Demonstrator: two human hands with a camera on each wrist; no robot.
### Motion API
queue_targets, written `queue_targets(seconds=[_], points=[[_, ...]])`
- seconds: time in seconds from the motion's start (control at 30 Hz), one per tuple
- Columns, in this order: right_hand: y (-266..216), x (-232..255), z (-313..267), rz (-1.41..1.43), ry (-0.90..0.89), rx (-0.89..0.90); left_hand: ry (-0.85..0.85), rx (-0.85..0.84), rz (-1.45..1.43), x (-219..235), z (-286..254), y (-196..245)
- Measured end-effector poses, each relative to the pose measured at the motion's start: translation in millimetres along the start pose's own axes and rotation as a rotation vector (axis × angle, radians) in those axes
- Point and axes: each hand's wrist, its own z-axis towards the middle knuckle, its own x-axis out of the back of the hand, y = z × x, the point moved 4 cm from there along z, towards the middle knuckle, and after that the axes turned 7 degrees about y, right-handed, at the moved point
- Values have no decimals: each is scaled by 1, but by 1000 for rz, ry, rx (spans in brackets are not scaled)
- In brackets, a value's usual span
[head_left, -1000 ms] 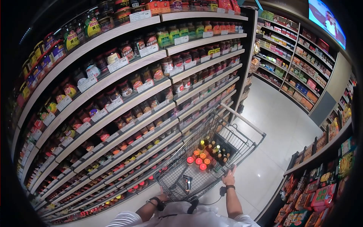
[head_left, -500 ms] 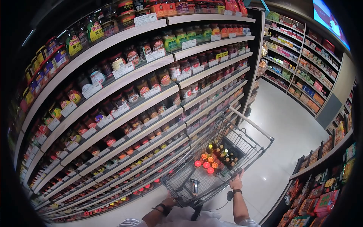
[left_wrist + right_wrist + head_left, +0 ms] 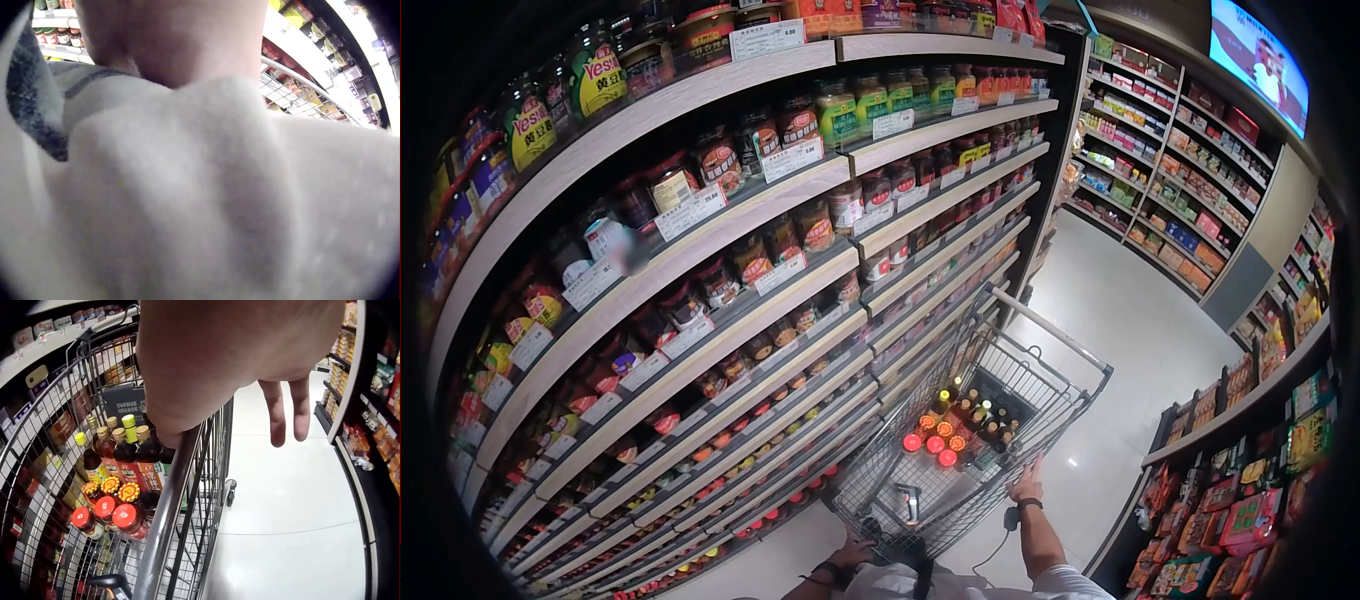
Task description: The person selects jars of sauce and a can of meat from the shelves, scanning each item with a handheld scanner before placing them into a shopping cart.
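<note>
A wire shopping cart stands in front of the person, holding dark bottles, red-capped jars and a handheld device. The right hand rests on the cart's side rail. In the right wrist view, that hand lies over the rail, two fingers hanging straight on its outer side and the thumb side over the cart. The left hand is by the cart's near left corner, its grip unclear. Pale cloth and blurred skin fill most of the left wrist view.
Shelves of jars with price tags run along the left. Packaged goods line the right side. Further shelving and a lit screen stand at the far end, beyond the pale floor.
Nearby shelf jars have shifted left and look larger in the head view. Both hands and the device sit slightly lower and to the right compared with a second ago.
</note>
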Motion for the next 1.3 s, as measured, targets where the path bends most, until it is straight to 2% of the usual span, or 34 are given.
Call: queue_targets(seconds=[0.17,0.27,0.3,0.4,0.5,0.6,0.63,0.7,0.73,0.8,0.87,0.93,0.97,1.0,1.07,1.13,1.2,1.27,1.3], points=[[-5,-4,20,-195,-98,-27,88,179,-108,8,8,10],[-12,13,22,-182,-118,-69,85,232,-78,19,12,34],[-10,10,30,-160,-138,-74,38,305,-86,27,13,42],[-3,1,48,-29,-52,-47,155,162,-37,35,16,51],[6,4,62,50,2,-10,190,233,81,53,21,82],[7,12,77,190,32,73,252,228,90,50,46,82],[8,16,82,218,55,117,466,-29,27,30,68,44],[13,12,95,287,73,193,365,176,-11,42,70,67],[19,8,104,328,68,225,388,249,-35,45,75,70],[29,30,110,334,89,369,757,215,163,49,79,95],[41,36,120,371,42,486,926,388,117,31,81,99],[53,41,133,368,27,587,680,691,-429,9,89,124],[57,49,137,321,-27,599,619,699,-409,2,93,144],[60,45,145,283,-28,623,679,650,-470,-10,98,156],[64,43,162,280,-31,653,605,665,-459,-29,108,175],[65,49,172,233,-85,632,682,598,-330,-52,137,145],[65,60,180,194,-92,657,711,530,-313,-50,137,183],[67,57,196,206,-77,671,684,541,-445,-55,143,193],[68,61,199,188,-68,685,692,521,-408,-58,145,195]])
